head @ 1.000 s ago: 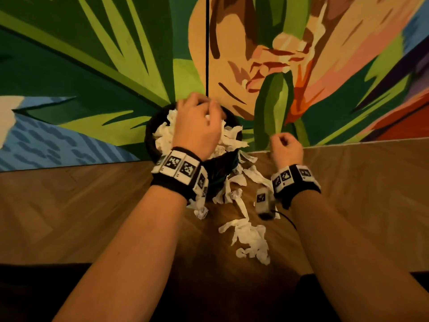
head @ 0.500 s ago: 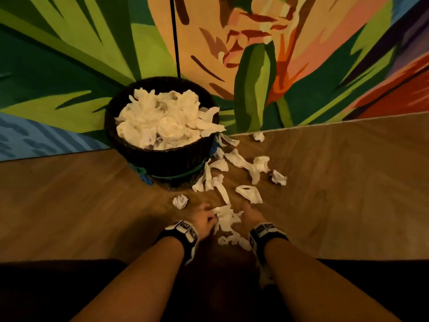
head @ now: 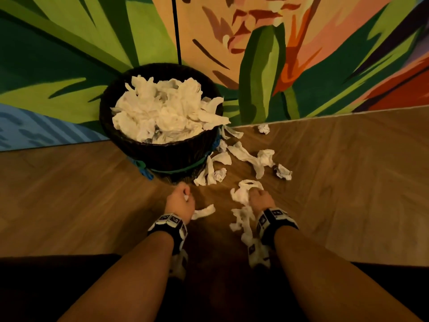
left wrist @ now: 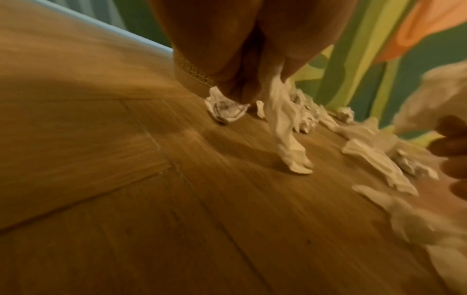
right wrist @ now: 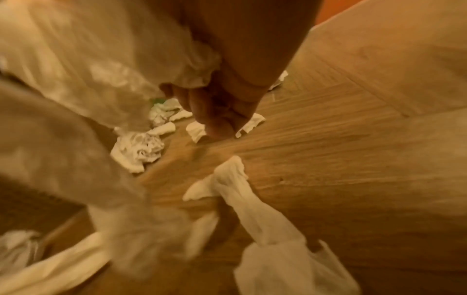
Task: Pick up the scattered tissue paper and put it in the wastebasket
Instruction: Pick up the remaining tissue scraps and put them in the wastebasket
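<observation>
A dark woven wastebasket [head: 162, 152] stands against the wall, heaped with white tissue paper [head: 162, 110]. More tissue pieces [head: 262, 159] lie scattered on the floor to its right. Just in front of the basket, my left hand [head: 183, 197] is curled round a tissue, and a strip [head: 204, 211] trails from it. In the left wrist view this strip [left wrist: 285, 129] hangs from the fingers [left wrist: 252, 65] above a crumpled ball [left wrist: 225, 109]. To the right, my right hand [head: 256, 196] grips a bunch of tissue [head: 241, 194], and a long strip [right wrist: 242, 189] dangles below it.
A painted mural wall [head: 301, 54] rises right behind the basket. The floor is wooden parquet [head: 348, 194]. One crumpled ball [head: 264, 129] sits by the wall and another [head: 283, 171] further right. A blue-green band [head: 145, 170] shows at the basket's base.
A second ago both hands were up at the basket. They then dropped to the tissue pile on the floor, and now they are apart, each holding tissue lifted from it.
</observation>
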The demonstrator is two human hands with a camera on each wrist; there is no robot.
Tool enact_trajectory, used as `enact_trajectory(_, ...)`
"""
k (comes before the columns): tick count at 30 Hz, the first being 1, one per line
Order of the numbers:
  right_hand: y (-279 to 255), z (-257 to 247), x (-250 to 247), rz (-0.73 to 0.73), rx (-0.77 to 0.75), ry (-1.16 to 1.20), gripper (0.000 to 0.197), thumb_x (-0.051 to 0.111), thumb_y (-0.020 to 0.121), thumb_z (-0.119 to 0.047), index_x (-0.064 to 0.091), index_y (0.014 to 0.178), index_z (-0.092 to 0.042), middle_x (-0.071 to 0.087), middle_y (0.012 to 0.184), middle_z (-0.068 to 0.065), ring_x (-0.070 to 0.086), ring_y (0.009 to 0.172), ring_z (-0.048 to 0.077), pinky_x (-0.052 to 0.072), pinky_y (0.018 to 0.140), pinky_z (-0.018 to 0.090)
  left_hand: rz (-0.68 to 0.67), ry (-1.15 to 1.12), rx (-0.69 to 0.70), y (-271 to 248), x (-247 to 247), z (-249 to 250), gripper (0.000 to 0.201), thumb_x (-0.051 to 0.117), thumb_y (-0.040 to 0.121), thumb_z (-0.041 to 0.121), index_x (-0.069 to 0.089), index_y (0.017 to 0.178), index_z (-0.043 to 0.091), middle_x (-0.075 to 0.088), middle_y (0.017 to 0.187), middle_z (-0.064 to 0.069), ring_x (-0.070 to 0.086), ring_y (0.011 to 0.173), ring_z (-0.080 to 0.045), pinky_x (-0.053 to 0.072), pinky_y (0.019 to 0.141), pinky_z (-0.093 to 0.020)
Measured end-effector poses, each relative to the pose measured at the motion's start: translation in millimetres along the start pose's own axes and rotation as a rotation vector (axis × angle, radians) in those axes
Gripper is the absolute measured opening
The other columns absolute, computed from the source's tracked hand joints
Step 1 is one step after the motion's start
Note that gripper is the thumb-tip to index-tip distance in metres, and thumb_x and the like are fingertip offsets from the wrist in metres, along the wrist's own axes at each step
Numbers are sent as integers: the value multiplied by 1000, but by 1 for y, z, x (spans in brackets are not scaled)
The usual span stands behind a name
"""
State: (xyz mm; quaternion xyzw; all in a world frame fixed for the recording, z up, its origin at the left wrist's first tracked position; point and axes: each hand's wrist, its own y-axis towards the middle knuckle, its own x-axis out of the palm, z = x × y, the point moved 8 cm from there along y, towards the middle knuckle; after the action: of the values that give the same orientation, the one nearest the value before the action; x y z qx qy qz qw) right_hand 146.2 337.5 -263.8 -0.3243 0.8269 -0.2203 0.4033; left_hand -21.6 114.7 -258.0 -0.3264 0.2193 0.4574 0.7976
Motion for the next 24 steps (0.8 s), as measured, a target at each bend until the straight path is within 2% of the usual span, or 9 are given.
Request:
enact_trajectory(3, 4, 3, -7, 52, 48, 222, 55, 55, 93, -45, 51, 139, -16, 59, 130, 7, 63, 102, 22, 49, 78, 28, 62, -89, -6, 3, -12, -5, 16, 45, 101, 21, 53, 96, 34, 59, 91, 9, 61, 79, -15, 46, 61, -24)
enact_trajectory(5, 5, 5, -6, 29, 64, 319, 54, 62, 93, -32, 47, 143, -19, 57, 133, 5, 68, 93, 22, 60, 65, 30, 80, -131, -15, 3, -15, -11, 22, 38, 104, 21, 59, 105, 30, 59, 101, 7, 59, 92, -16, 49, 76, -31)
enact_trajectory(7, 7, 5, -12, 70, 33, 280, 53, 60, 95, -21, 42, 146, -21, 50, 143, 5, 65, 107, 28, 61, 64, 34, 103, -149, -43, 3, -19, -20, 28, 35, 104, 20, 62, 103, 27, 64, 99, 1, 63, 90, -20, 50, 72, -30)
enact_trajectory(9, 8, 1, -20, 144, -32, 162, 45, 57, 97, -21, 45, 140, -22, 52, 140, 5, 59, 115, 28, 59, 76, 36, 180, -158, -64, 3, -29, -27, 25, 36, 105, 22, 60, 102, 22, 66, 93, -3, 66, 84, -26, 51, 68, -32)
enact_trajectory(12, 6, -1, -22, 167, -84, 58, 20, 55, 97, -32, 49, 117, -31, 61, 121, 4, 60, 96, 21, 53, 75, 35, 257, -146, -75, 4, -39, -24, 14, 47, 102, 30, 51, 100, 17, 62, 90, -7, 65, 86, -34, 48, 68, -35)
enact_trajectory(16, 1, 10, 3, -56, -110, -226, 17, 60, 86, -58, 45, 91, -52, 54, 100, -8, 55, 80, 10, 50, 65, 29, 0, 39, -153, 4, -13, -27, 49, 65, 92, 36, 48, 135, 23, 40, 139, -16, 52, 121, -37, 45, 95, -39)
enact_trajectory(18, -2, 26, 20, -197, -104, -445, 37, 67, 81, -58, 46, 111, -54, 52, 115, -5, 58, 97, 16, 51, 75, 32, -96, 84, -180, 0, 0, -35, 58, 67, 91, 37, 44, 144, 32, 26, 151, -17, 45, 130, -39, 40, 106, -41)
enact_trajectory(20, 0, 38, 30, -244, -125, -629, 66, 71, 79, -55, 38, 135, -43, 43, 140, 4, 53, 121, 28, 50, 90, 38, -127, 129, -151, -1, 7, -39, 49, 67, 91, 34, 51, 138, 30, 30, 148, -18, 44, 129, -36, 36, 108, -36)
enact_trajectory(24, -1, 43, 30, -249, -89, -715, 50, 55, 94, -45, 41, 138, -28, 28, 152, 12, 37, 136, 36, 45, 99, 40, -149, 160, -138, 3, 11, -36, 33, 63, 91, 33, 56, 120, 18, 38, 136, -17, 50, 119, -35, 41, 99, -35)
